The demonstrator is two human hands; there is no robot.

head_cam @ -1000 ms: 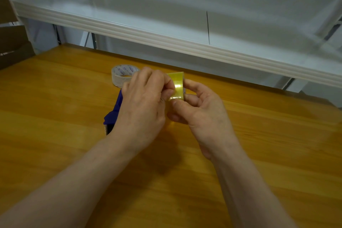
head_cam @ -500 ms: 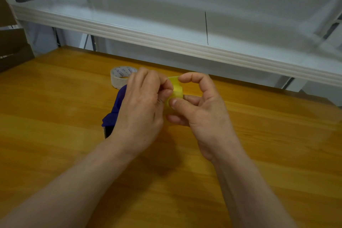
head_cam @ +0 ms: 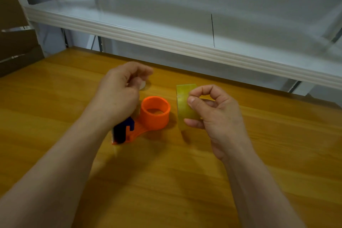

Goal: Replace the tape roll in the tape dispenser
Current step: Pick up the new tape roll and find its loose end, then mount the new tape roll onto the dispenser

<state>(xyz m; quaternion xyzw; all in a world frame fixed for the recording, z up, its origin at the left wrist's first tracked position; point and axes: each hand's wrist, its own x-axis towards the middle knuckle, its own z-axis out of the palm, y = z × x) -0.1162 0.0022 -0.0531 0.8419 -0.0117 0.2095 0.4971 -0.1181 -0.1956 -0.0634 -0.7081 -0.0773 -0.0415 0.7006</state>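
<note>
Head view: tape dispenser (head_cam: 146, 120) lies on table (head_cam: 166, 181) toward far edge, orange hub upright and bare, blue blade end pointing at near-left; hub stands empty, likely to take fresh roll. Yellow tape roll (head_cam: 183, 105) held clear of hub, just right of it, above table; translucent yellow-green, thin. Right hand (head_cam: 211, 113) fingers (head_cam: 191, 101) pinched closed on roll. Left hand (head_cam: 122, 92) curled above dispenser's blue end, fingers loosely closed near small pale object (head_cam: 142, 85) at far side; contact unclear.
</note>
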